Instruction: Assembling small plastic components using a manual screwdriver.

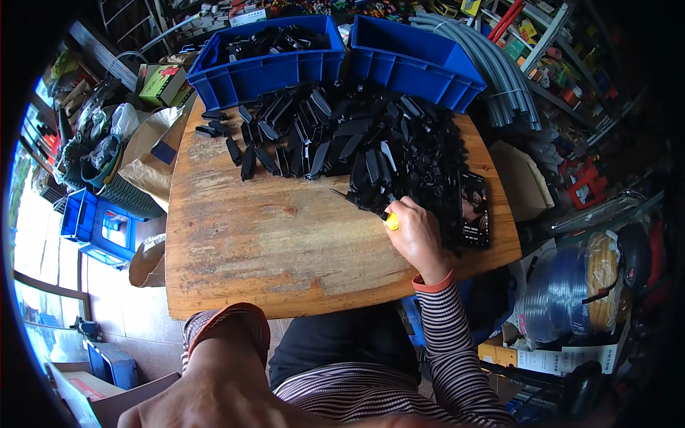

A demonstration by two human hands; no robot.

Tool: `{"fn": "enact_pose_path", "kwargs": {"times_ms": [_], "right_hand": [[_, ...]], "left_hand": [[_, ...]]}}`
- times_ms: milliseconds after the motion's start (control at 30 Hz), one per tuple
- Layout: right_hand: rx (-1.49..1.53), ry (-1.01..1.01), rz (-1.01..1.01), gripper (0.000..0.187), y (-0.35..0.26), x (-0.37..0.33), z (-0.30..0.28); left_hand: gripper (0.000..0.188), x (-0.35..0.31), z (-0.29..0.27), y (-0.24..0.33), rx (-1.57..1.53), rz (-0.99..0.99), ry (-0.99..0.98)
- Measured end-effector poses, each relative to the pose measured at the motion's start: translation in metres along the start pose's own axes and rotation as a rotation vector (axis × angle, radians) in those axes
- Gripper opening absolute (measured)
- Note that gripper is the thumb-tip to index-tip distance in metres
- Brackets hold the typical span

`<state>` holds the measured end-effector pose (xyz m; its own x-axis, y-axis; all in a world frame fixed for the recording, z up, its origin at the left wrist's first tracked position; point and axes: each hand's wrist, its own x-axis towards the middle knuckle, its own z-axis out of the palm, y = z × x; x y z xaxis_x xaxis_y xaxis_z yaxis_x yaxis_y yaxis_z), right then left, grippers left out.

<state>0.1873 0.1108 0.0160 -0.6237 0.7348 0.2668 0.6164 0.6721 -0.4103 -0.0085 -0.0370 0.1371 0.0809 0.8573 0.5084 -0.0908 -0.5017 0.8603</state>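
My right hand (415,232) is closed around the yellow and black handle of what looks like a screwdriver (392,222). A thin metal shaft points left over the wood, partly hidden by small black pieces beside the fingers. Just beyond this hand lies a large heap of black plastic parts (335,135), many of them long and flat with pointed ends, others small. Close to the camera at the bottom, my left hand (221,389) is raised off the table with its back and wrist showing. Its fingers are hidden, so what they do cannot be seen.
Two blue bins stand at the table's far edge: the left bin (267,75) holds more black parts, the right bin (417,64) shows its bare inside. A phone (474,210) with a lit screen lies right of my right hand. The wooden table (250,250) has a curved front edge.
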Motion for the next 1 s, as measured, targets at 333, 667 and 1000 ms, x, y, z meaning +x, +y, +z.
{"fn": "enact_pose_path", "kwargs": {"times_ms": [333,667,1000], "right_hand": [[0.011,0.009,-0.04,0.019,0.007,-0.006,-0.002],[0.069,0.008,-0.034,0.015,0.01,-0.005,-0.003],[0.067,-0.047,0.016,0.021,0.008,0.003,-0.004]], "left_hand": [[0.019,0.109,-0.005,-0.078,0.303,0.111,-0.137],[0.053,0.058,-0.063,-0.18,1.118,0.071,-0.406],[0.054,-0.008,-0.08,-0.143,1.065,0.002,-0.246]]}}
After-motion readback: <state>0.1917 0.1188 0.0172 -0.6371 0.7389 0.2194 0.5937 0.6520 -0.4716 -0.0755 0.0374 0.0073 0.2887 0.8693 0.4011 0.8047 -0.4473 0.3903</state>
